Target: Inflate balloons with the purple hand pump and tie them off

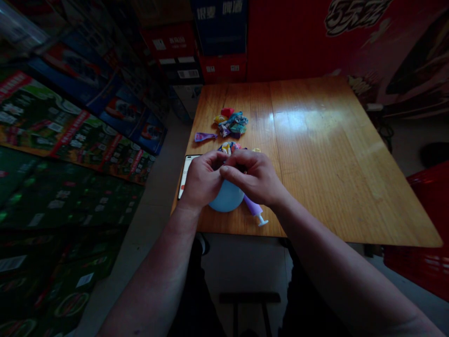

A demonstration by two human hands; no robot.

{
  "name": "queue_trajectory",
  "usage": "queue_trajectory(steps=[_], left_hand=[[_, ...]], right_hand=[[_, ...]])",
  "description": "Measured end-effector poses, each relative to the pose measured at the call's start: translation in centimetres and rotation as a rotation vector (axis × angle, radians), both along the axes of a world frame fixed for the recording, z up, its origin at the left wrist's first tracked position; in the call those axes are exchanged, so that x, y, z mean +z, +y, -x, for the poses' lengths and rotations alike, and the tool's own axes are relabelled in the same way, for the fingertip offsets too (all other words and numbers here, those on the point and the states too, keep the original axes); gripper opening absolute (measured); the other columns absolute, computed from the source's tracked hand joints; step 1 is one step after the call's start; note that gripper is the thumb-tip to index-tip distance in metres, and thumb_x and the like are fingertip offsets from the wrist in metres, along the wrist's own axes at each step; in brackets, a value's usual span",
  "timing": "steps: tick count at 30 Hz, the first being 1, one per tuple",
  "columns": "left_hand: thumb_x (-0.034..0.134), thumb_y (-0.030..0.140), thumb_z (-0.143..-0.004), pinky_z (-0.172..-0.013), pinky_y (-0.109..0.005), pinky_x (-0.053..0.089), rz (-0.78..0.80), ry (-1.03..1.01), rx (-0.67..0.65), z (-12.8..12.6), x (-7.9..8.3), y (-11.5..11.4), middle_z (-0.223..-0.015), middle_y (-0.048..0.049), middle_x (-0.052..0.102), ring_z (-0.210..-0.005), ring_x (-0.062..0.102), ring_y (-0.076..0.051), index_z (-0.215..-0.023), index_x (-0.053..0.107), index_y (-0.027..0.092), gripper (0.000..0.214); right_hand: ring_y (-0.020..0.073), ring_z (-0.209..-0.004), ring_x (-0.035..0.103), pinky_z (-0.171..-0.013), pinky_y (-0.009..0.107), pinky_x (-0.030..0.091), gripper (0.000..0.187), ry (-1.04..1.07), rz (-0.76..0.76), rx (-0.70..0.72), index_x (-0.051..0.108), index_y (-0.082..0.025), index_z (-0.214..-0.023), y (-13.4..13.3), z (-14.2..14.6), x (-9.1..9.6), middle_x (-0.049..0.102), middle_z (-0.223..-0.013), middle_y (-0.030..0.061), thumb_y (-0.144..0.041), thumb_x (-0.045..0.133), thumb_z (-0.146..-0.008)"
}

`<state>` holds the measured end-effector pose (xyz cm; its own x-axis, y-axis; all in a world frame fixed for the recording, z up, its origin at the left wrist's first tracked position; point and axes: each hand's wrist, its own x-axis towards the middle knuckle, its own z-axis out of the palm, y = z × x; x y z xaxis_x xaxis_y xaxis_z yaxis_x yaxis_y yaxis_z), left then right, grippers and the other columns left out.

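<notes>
Balloon point(227, 198): light blue, inflated, held below both hands at table's point(326, 154) near edge.
Left hand point(202, 180): fingers curled, pinched on balloon's top end; neck hidden.
Right hand point(256, 177): thumb and forefinger pinched there too.
Pump point(253, 206): purple, seen right of balloon.
Phone point(184, 174): partly covered by left hand.

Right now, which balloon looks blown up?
The pale blue balloon, partly hidden by the left hand and right hand: it is round, while the colourful balloons beyond lie limp.
</notes>
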<state>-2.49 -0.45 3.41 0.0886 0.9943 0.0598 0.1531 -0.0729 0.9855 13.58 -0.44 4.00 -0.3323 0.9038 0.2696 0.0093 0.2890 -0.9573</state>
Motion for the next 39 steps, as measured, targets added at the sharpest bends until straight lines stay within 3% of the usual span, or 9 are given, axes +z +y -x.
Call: queue_trajectory(steps=[6,10,14,20,23,27,30,35,39], left_hand=[[0.101,0.035,-0.06,-0.067,-0.028,0.057,0.094,-0.227,0.093,0.4,-0.4,0.3,-0.084,-0.003,0.078,-0.073,0.071,-0.017,-0.083,0.074,0.02,0.039],[0.1,0.034,-0.064,-0.074,-0.03,0.06,0.13,-0.319,0.09,0.3,0.0,0.0,-0.089,-0.0049,0.081,-0.082,0.075,-0.02,-0.085,0.074,0.02,0.036],[0.096,0.034,-0.068,-0.078,-0.033,0.062,0.178,-0.36,0.063,0.6,0.0,0.1,-0.091,-0.0069,0.082,-0.087,0.077,-0.023,-0.088,0.074,0.02,0.032],[0.095,0.028,-0.065,-0.07,-0.031,0.059,0.315,-0.47,0.059,1.3,-0.7,0.8,-0.079,-0.0025,0.077,-0.073,0.074,-0.019,-0.085,0.073,0.019,0.032],[0.095,0.025,-0.064,-0.07,-0.03,0.058,0.336,-0.496,0.077,1.3,-0.8,0.8,-0.08,-0.0026,0.078,-0.072,0.073,-0.017,-0.086,0.074,0.018,0.031],[0.095,0.029,-0.07,-0.078,-0.03,0.059,0.217,-0.489,0.068,0.8,-0.7,0.2,-0.092,-0.005,0.08,-0.083,0.075,-0.019,-0.088,0.075,0.02,0.028],[0.091,0.029,-0.079,-0.087,-0.031,0.058,0.039,-0.339,-0.014,0.2,-0.7,-0.3,-0.105,-0.0054,0.081,-0.097,0.075,-0.021,-0.091,0.079,0.022,0.019],[0.084,0.031,-0.087,-0.092,-0.036,0.058,-0.107,0.003,-0.063,0.0,-1.0,-0.4,-0.101,-0.0052,0.082,-0.099,0.075,-0.024,-0.099,0.084,0.023,0.014],[0.073,0.026,-0.095,-0.105,-0.041,0.055,-0.206,0.125,-0.095,0.3,-0.6,-0.2,-0.114,-0.0061,0.082,-0.111,0.074,-0.026,-0.105,0.085,0.024,0.016]], right_hand=[[0.0096,-0.056,0.03,-0.052,0.025,0.027,0.046,0.465,0.498,-0.021,0.041,-0.022,-0.066,1.3,-0.2,-0.5,0.036,-0.062,-0.0048,-0.047,0.075,-0.084],[0.0093,-0.053,0.022,-0.049,0.025,0.023,0.056,0.605,0.652,0.012,0.031,-0.023,-0.065,2.3,-0.9,-0.8,0.026,-0.06,-0.0064,-0.051,0.077,-0.08],[0.0092,-0.053,0.022,-0.049,0.025,0.024,0.058,0.579,0.656,0.058,0.031,-0.024,-0.065,2.3,-1.3,-0.5,0.027,-0.06,-0.0066,-0.054,0.077,-0.082],[0.0072,-0.055,0.036,-0.05,0.022,0.027,0.045,0.244,0.381,0.259,0.052,-0.018,-0.064,1.0,-1.2,0.4,0.044,-0.06,-0.0046,-0.044,0.085,-0.082],[0.0061,-0.054,0.037,-0.048,0.02,0.025,0.039,0.245,0.442,0.303,0.055,-0.017,-0.066,1.1,-1.3,0.3,0.045,-0.059,-0.0055,-0.035,0.087,-0.079],[0.0039,-0.048,0.028,-0.044,0.017,0.023,0.033,0.554,0.817,0.174,0.051,-0.018,-0.07,2.2,-2.0,0.0,0.035,-0.056,-0.0092,-0.028,0.08,-0.082],[0.0025,-0.045,0.025,-0.041,0.014,0.022,0.025,0.685,1.058,0.143,0.053,-0.017,-0.076,2.8,-2.3,-0.3,0.037,-0.057,-0.0095,-0.024,0.075,-0.086],[0.0027,-0.047,0.04,-0.039,0.011,0.023,0.011,0.666,1.06,0.063,0.061,-0.014,-0.083,2.7,-1.4,-1.0,0.052,-0.062,-0.0051,-0.017,0.072,-0.087],[0.0027,-0.047,0.04,-0.04,0.012,0.023,0.012,0.64,1.017,0.052,0.061,-0.013,-0.08,2.6,-0.9,-1.2,0.051,-0.06,-0.0047,-0.017,0.068,-0.088]])
